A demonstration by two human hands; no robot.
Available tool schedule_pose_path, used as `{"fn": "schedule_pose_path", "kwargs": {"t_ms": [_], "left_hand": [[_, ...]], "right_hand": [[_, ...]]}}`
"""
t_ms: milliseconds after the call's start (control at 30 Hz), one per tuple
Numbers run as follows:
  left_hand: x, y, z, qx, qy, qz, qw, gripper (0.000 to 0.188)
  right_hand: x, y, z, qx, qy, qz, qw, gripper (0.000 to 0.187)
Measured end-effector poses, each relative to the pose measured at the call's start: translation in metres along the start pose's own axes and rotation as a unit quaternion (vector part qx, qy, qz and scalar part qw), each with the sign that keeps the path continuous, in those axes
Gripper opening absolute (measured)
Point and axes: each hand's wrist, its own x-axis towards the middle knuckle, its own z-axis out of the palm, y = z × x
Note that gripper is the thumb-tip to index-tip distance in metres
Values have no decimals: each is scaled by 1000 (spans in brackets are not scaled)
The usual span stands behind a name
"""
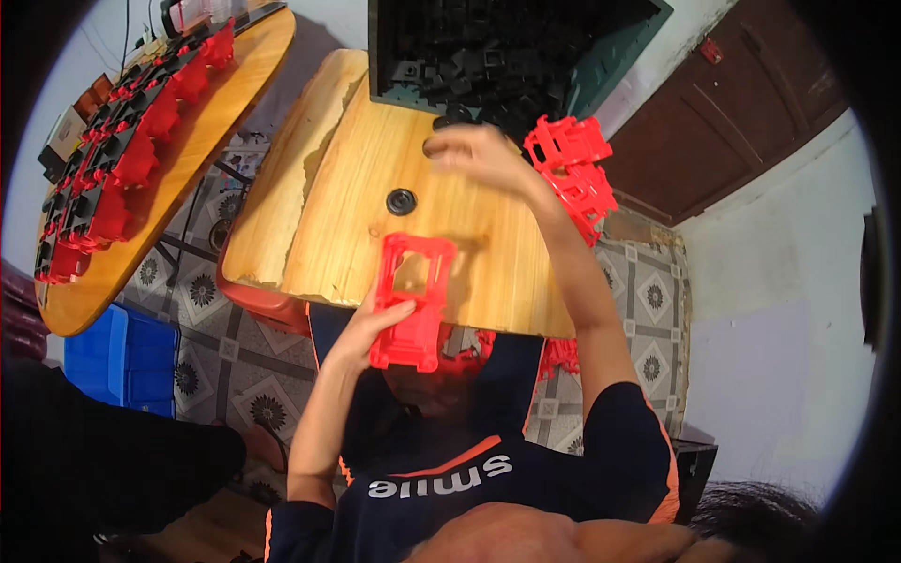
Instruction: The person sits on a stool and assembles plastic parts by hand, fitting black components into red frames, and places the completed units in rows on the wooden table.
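Red frame (414, 335) in L hand (358, 330), over table's (347, 197) near edge

Thumb on top, L grip closed round frame's side. Prob. light, stiff plastic; thin bars might snap, so best held by solid lower end. R hand (483, 158) blurred, twd far edge; can't tell if gripping. Dark bin (629, 56) there: many blk parts (488, 70).

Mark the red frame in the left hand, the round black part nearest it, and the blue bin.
Red frame (422, 326), head view: solid lower panel.
Round black part (402, 202), head view: its centre.
Blue bin (148, 364), head view: side wall.
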Motion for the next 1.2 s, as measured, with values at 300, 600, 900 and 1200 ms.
{"fn": "schedule_pose_path", "kwargs": {"t_ms": [300,600,900,1200], "left_hand": [[-47,-55,-61,-59,-18,135,989,101],[-43,-8,-37,-119,179,162,963,62],[-30,-7,-37,-106,159,149,970,63],[-33,-13,-19,-70,188,196,960,57]], "right_hand": [[147,138,-1,-646,159,-146,732,8],[47,39,17,-258,278,-248,892,18],[-150,28,72,-402,150,-283,858,22],[-152,-18,69,-192,106,-148,964,27]]}}
